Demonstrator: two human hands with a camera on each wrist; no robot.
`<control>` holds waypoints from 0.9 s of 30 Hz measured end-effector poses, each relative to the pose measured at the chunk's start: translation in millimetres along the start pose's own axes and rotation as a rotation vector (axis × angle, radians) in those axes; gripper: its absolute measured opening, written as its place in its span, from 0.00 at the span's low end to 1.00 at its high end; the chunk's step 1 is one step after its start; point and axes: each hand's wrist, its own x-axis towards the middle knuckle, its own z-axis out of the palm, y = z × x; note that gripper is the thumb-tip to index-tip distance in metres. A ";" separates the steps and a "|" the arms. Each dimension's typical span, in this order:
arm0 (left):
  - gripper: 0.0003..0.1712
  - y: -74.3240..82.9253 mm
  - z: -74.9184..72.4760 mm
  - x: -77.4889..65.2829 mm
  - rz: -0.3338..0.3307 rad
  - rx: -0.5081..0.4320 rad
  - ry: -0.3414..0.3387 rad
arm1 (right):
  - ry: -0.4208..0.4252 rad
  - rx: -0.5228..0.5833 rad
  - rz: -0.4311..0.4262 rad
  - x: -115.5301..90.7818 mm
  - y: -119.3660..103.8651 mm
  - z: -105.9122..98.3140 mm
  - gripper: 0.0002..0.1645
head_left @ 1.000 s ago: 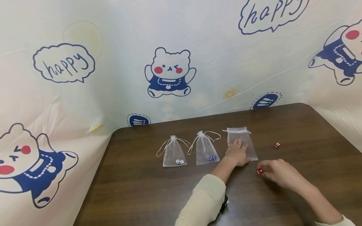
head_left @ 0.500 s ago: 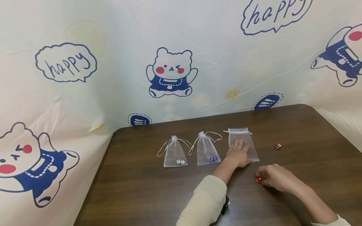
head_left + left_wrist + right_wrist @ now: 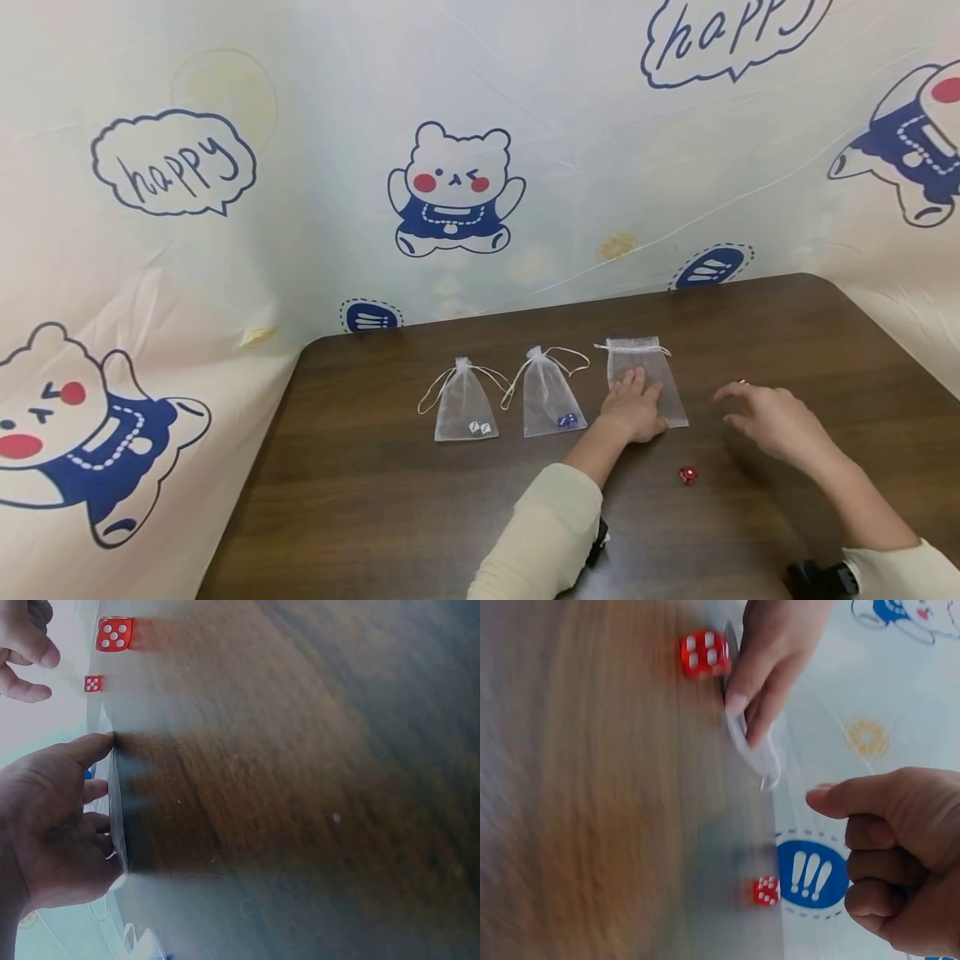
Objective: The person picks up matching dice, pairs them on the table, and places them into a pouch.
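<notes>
My left hand (image 3: 633, 412) rests with spread fingers on the flat organza drawstring bag (image 3: 672, 400), the rightmost of three; the left wrist view shows its fingertips at the bag's edge. To its right, my right hand (image 3: 783, 425) is above the table, thumb and forefinger apart, with nothing in its grasp. Its other fingers look bent in the right wrist view. A red die (image 3: 688, 474) lies on the table in front of the bag. Another red die (image 3: 766, 891) lies farther back; in the head view the right hand hides most of it.
Two gathered drawstring bags stand out to the left: one bag (image 3: 457, 408) has white dice (image 3: 480, 428) inside, the other bag (image 3: 542, 392) blue dice (image 3: 567, 420). The brown table (image 3: 360, 500) ends at a printed cloth backdrop (image 3: 315, 167).
My right hand has let go of the near red die, leaving it on the table closer to me, and has moved back and right toward the far die. The left hand stays put.
</notes>
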 end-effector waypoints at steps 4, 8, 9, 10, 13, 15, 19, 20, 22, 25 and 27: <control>0.35 0.4 -0.6 -0.7 0.003 0.011 0.000 | 0.033 0.015 0.080 7.2 13.5 -5.1 0.16; 0.35 0.6 -1.6 -1.3 -0.001 0.012 0.000 | 0.033 0.011 0.141 14.4 25.6 -8.3 0.16; 0.35 0.4 -1.8 -1.3 -0.003 0.011 -0.001 | 0.028 0.007 0.152 16.1 28.3 -8.5 0.16; 0.35 0.4 -2.1 -1.5 -0.005 0.009 -0.002 | 0.024 0.004 0.163 17.9 30.5 -8.4 0.17; 0.35 0.0 -2.4 -1.7 -0.008 0.004 -0.003 | -0.006 -0.009 0.193 22.4 36.8 -8.2 0.19; 0.35 -0.1 -2.2 -1.7 -0.009 0.000 -0.004 | -0.029 -0.012 0.211 25.1 40.3 -7.5 0.21; 0.35 0.5 -2.1 -1.2 -0.009 -0.006 -0.007 | -0.063 -0.006 0.234 27.6 45.6 -6.7 0.22; 0.35 0.6 -1.9 -1.0 -0.010 -0.005 -0.008 | -0.068 -0.005 0.238 28.2 46.2 -6.2 0.23; 0.35 0.7 -1.6 -0.7 -0.010 -0.007 -0.010 | -0.077 -0.002 0.246 29.2 47.0 -5.2 0.23; 0.35 0.5 -1.4 -0.5 -0.011 -0.007 -0.010 | -0.089 0.002 0.267 30.8 47.1 -4.2 0.23; 0.35 0.4 -1.1 -0.6 -0.010 -0.006 -0.008 | -0.092 0.007 0.284 31.9 47.1 -4.1 0.24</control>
